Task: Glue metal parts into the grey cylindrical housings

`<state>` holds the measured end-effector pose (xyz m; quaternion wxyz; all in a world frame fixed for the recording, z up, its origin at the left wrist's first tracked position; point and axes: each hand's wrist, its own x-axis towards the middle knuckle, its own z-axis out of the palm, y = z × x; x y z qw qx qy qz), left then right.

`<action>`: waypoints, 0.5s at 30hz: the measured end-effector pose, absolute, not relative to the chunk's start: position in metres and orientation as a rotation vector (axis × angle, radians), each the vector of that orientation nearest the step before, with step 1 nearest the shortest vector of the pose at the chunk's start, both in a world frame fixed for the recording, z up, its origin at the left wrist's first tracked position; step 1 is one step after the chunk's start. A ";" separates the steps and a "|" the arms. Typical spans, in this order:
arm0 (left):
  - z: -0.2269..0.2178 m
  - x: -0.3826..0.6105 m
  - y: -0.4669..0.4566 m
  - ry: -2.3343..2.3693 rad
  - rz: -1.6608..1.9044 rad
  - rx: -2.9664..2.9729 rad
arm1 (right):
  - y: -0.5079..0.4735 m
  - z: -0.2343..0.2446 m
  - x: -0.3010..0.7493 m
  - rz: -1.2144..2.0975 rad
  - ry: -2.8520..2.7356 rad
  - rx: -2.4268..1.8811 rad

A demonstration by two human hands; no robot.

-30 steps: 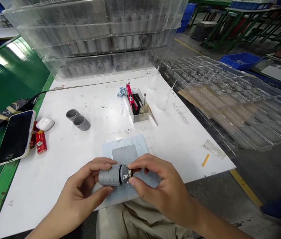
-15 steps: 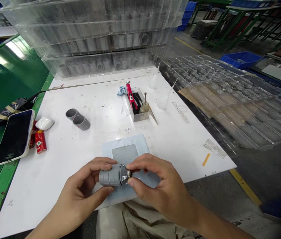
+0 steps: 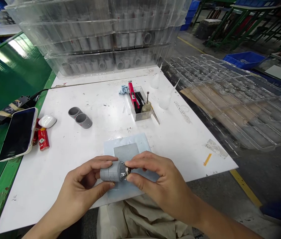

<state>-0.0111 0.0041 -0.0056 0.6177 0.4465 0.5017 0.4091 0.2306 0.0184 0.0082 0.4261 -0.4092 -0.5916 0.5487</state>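
While left hand (image 3: 79,191) holds cylinder (image 3: 111,174), over mat (image 3: 141,142)

Grey cylinder (image 3: 110,173), white table (image 3: 105,106), red lighter (image 3: 42,139).

The left hand (image 3: 81,191) and the right hand (image 3: 162,187) are bare, with short nails; the forearms (image 3: 212,222) behind them are uncovered too. Below the near edge of the tabletop (image 3: 180,139) shows a light beige garment (image 3: 130,220) (loose, creased cloth) across the lap.
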 end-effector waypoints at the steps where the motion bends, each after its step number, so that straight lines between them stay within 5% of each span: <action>1: -0.005 -0.010 0.004 1.167 0.943 1.013 | 0.019 0.009 0.230 1.344 -1.481 -1.066; 8: 0.002 -0.010 0.004 1.278 0.915 1.346 | 0.015 0.010 0.232 1.216 -1.485 -1.152; 15: 0.026 -0.009 0.014 1.361 0.796 1.806 | 0.013 0.013 0.241 1.923 -1.341 -1.174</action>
